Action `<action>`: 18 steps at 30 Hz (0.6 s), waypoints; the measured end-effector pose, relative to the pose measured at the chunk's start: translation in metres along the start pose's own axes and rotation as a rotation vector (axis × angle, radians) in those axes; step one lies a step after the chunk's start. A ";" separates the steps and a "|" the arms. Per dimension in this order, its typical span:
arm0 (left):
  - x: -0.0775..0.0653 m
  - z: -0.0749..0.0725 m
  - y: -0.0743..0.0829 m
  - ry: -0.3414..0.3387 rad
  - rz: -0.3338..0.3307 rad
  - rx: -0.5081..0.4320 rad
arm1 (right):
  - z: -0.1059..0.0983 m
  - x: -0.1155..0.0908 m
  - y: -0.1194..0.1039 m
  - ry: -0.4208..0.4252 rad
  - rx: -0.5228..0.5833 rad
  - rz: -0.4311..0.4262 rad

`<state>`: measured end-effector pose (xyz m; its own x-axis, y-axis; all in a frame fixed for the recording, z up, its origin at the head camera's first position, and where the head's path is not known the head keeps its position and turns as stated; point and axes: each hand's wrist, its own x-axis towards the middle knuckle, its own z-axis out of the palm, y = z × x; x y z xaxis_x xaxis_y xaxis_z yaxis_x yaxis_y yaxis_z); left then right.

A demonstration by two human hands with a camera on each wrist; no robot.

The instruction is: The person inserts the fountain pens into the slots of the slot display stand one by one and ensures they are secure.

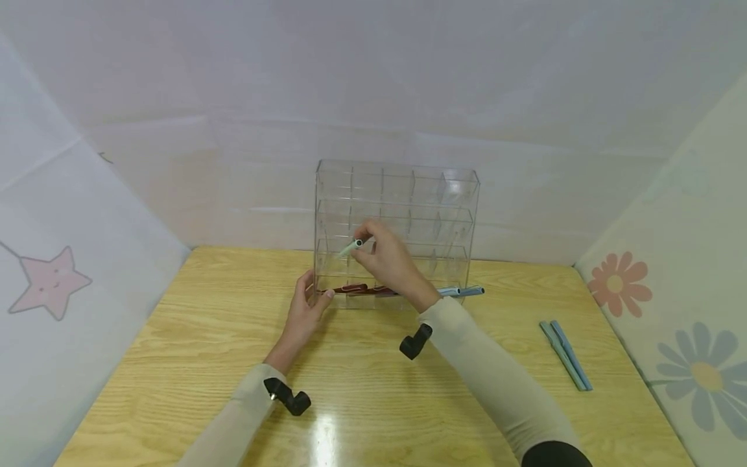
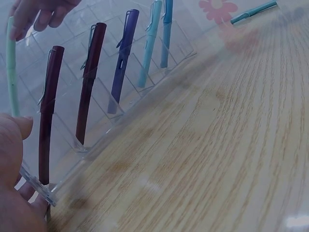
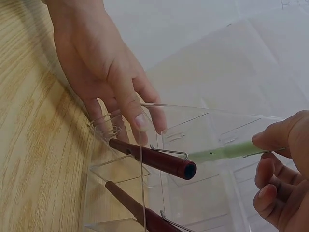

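A clear acrylic pen organizer (image 1: 397, 188) with stepped rows of compartments stands on the table. My left hand (image 1: 303, 311) grips its lower left side, thumb at the front and fingers round the side. Between thumb and fingers, my right hand (image 1: 388, 259) pinches a light green pen (image 3: 227, 152) near its capped end. That pen slants down at the organizer's left column, behind the front row. Two dark red pens (image 2: 49, 116), a purple pen (image 2: 124, 63), a light blue pen (image 2: 150, 43) and a blue pen (image 2: 166, 34) stand in the front row, one per compartment.
To the right on the wooden table (image 1: 233, 337) lie a green pen (image 1: 562, 355) and a blue pen (image 1: 572, 355), side by side. A pale cloth wall (image 1: 373, 78) rises behind the organizer, with printed side walls left and right.
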<state>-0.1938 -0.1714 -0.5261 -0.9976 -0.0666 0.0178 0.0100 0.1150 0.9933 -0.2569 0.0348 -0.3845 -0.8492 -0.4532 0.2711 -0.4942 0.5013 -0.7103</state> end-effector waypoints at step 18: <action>-0.002 0.001 0.002 0.012 0.000 -0.010 | 0.003 -0.002 0.006 -0.019 -0.093 0.010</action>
<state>-0.1918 -0.1700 -0.5241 -0.9967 -0.0789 0.0193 0.0110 0.1048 0.9944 -0.2575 0.0364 -0.3909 -0.8511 -0.4611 0.2510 -0.5013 0.5719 -0.6493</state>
